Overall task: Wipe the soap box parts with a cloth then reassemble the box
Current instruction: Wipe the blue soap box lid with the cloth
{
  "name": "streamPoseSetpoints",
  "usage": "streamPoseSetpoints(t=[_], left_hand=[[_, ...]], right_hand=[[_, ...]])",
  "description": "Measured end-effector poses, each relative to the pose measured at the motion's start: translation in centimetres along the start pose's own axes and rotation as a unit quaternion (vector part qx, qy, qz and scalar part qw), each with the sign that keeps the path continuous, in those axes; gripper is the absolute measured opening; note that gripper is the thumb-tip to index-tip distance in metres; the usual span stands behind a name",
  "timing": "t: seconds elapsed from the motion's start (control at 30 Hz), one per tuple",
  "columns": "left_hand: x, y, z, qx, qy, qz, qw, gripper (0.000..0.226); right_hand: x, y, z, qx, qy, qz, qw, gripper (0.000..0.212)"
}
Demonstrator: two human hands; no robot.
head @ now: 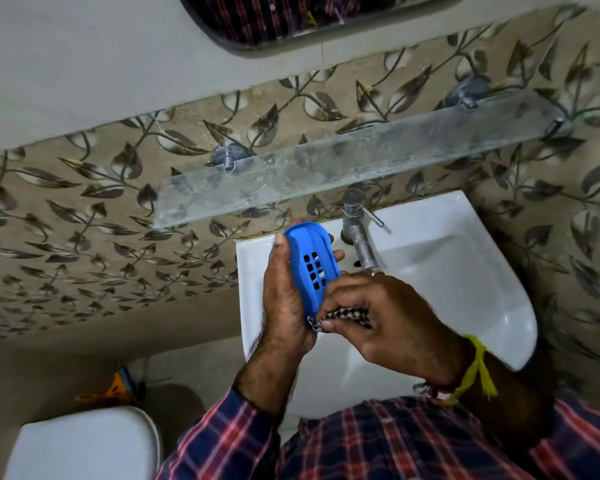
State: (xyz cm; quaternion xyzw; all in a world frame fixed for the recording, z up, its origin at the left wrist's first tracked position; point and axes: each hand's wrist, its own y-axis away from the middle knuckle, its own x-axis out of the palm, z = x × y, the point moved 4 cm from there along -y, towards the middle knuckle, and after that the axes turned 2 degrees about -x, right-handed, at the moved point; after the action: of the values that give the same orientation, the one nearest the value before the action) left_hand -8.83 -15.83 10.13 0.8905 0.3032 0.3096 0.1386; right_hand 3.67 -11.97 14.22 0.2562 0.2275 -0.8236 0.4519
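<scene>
Both hands curled: left (284,289) grips tray (312,268), right (378,317) pinches cloth (343,318).

Red-and-navy plaid shirt sleeves (222,441), yellow thread wristband (478,368)

The blue plastic soap box part (312,268) is an oval tray with a raised rim and a block of small rectangular drain holes near its middle. It stands tilted on end above the sink, its holed face toward the camera. The checked black-and-white cloth (343,318) is bunched up and touches the part's lower end
</scene>
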Motion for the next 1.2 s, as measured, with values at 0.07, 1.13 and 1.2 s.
streamPoseSetpoints(t=[0.07, 1.13, 1.2], left_hand=[[0.1, -0.1, 0.0, -0.003, 0.002, -0.002, 1.0, 0.082], [4.6, -1.1, -11.5, 0.404, -0.628, -0.004, 0.665, 0.106], [4.9, -2.8, -12.5, 0.391, -0.633, 0.026, 0.668, 0.12]], right_hand=[[-0.7, 0.3, -0.4, 0.0, 0.113, -0.008, 0.994, 0.006], [-1.9, -2.6, -4.4, 0.247, -0.431, -0.183, 0.848, 0.024], [-1.6, -2.6, -4.7, 0.249, -0.443, -0.19, 0.84, 0.022]])
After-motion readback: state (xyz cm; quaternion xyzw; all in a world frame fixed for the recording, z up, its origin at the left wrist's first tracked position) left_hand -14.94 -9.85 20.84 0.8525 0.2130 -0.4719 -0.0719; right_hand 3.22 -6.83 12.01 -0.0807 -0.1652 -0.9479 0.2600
